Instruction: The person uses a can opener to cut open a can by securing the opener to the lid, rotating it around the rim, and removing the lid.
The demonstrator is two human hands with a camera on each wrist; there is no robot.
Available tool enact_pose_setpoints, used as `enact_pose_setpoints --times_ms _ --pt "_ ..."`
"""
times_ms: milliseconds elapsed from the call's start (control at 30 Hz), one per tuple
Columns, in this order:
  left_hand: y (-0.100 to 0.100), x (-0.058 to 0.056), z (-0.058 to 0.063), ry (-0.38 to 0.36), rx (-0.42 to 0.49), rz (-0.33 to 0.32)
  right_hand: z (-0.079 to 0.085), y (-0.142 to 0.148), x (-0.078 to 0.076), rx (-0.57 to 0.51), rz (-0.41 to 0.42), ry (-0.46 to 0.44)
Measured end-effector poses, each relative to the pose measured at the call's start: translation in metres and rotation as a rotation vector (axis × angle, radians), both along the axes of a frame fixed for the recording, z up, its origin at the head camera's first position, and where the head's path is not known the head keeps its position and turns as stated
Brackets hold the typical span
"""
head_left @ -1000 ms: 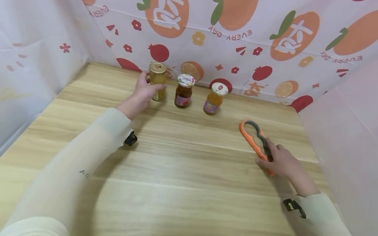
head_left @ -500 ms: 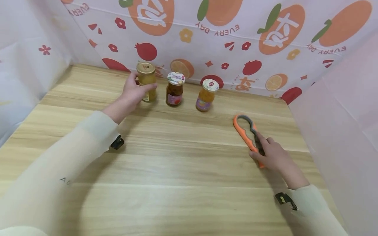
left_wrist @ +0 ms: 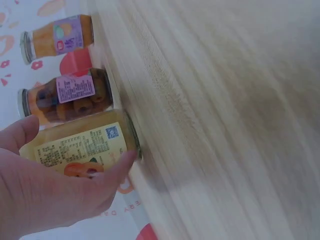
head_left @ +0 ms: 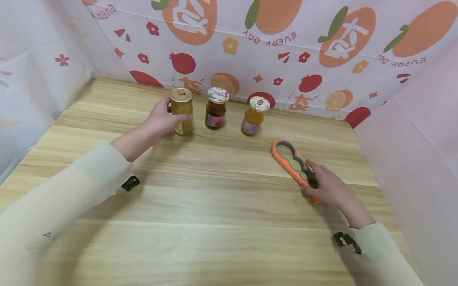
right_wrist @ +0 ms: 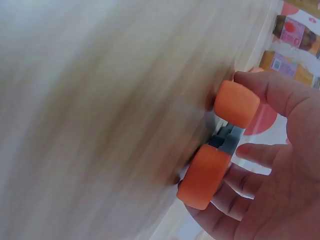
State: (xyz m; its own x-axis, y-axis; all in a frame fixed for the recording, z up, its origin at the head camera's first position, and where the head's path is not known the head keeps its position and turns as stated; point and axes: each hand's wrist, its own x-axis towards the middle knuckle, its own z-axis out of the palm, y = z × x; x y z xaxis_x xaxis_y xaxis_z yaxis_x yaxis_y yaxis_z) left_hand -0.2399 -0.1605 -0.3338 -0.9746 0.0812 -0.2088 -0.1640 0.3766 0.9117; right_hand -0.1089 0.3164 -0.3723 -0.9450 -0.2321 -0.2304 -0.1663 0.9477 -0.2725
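In the head view my left hand (head_left: 159, 121) grips a tall glass jar (head_left: 182, 115) of yellow contents with a gold lid, thumb across its front. The left wrist view shows the jar's printed yellow label (left_wrist: 80, 150) between thumb and fingers; the jar is upright, its base at the table. My right hand (head_left: 330, 186) holds the handle end of an orange and grey jar opener (head_left: 288, 165), its looped end pointing away to the left. In the right wrist view the opener's two orange handle ends (right_wrist: 205, 177) lie between thumb and fingers, close over the table.
A dark jam jar (head_left: 216, 115) with a patterned white lid stands just right of the yellow jar. Farther right is an orange jam jar (head_left: 253, 119) with a white lid. A fruit-print cloth (head_left: 229, 47) hangs behind the wooden table (head_left: 214, 206).
My left hand has drawn the yellow jar a little toward me, away from the back cloth. The jar opener's looped end has swung left in my right hand. The head view has shifted slightly.
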Motion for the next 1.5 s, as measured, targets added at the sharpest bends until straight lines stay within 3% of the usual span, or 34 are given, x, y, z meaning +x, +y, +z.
enact_pose_setpoints --times_ms 267,633,1100,1500 --pt "0.001 0.017 0.002 -0.013 0.021 -0.108 0.003 -0.02 -0.005 -0.003 0.085 0.037" --pt "0.012 0.044 0.005 -0.018 0.056 -0.239 0.003 -0.031 -0.007 0.027 0.043 -0.013" --pt "0.026 0.072 0.007 -0.04 0.014 -0.33 0.005 -0.037 -0.009 0.003 0.046 -0.043" --pt "0.044 0.097 0.005 0.0 0.054 -0.44 0.007 -0.036 -0.01 -0.003 0.045 -0.035"
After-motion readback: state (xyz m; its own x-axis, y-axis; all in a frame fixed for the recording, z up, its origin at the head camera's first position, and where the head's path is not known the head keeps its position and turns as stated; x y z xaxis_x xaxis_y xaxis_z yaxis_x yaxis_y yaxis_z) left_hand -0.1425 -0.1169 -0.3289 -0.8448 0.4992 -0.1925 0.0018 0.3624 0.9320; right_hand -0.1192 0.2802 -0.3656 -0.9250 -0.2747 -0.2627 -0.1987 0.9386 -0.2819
